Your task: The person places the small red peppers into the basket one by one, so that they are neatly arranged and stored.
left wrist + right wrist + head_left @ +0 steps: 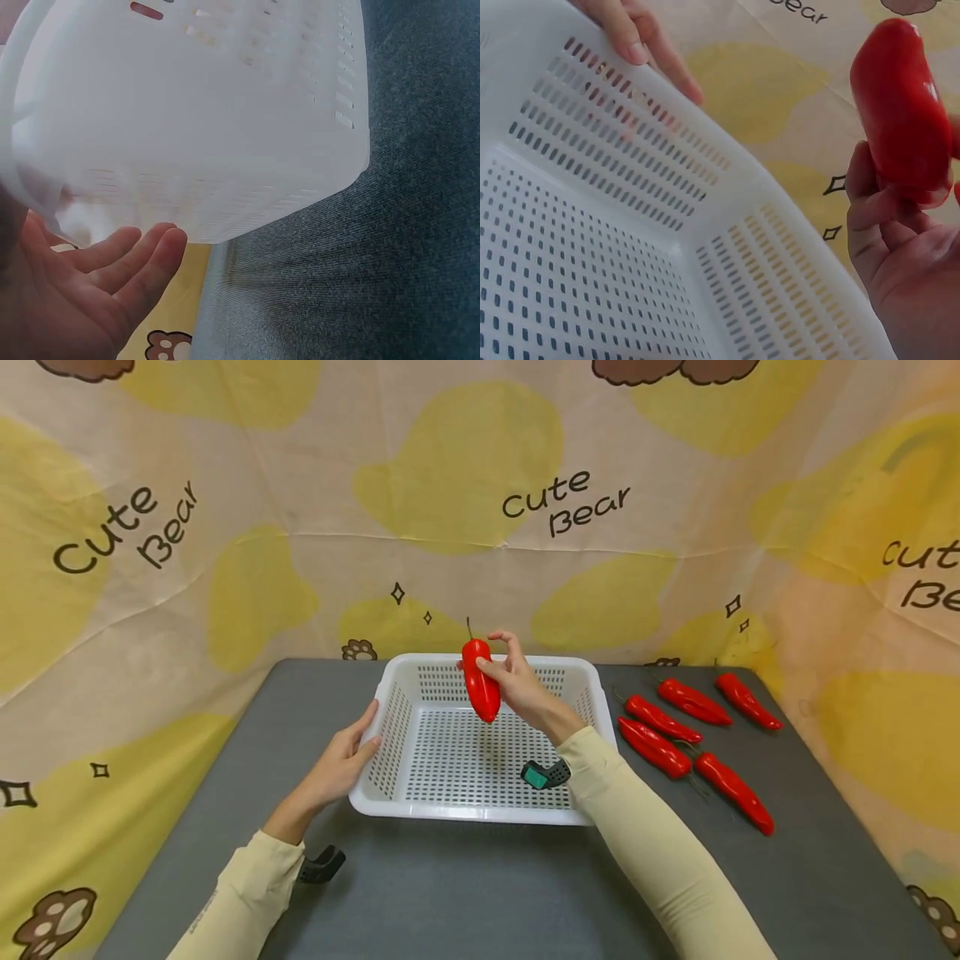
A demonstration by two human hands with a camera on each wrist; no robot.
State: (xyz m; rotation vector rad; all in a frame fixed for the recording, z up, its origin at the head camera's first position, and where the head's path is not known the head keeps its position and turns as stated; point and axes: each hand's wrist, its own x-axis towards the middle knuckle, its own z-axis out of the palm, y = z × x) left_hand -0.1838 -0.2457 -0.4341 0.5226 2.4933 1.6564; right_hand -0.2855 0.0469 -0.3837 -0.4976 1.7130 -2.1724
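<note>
Two cream sleeves (652, 835); right grip (521, 683) pinching one red chilli (482, 689) above one white basket (465, 812), left grip (339, 764) pinching its rim, five chillies (652, 747) on the worktop (435, 893)

Room to reach in over front-left rim of basket (431, 812). R sleeve (648, 839) bars its front-right corner, L hand (341, 764) its left rim; R hand (523, 685) w/ pepper (480, 685) blocks above it (stem (469, 628) sticks up, too). 5 loose peppers (654, 747) just R of it.

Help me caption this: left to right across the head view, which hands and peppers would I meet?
Left hand, held red pepper, right hand, five loose red peppers.
</note>
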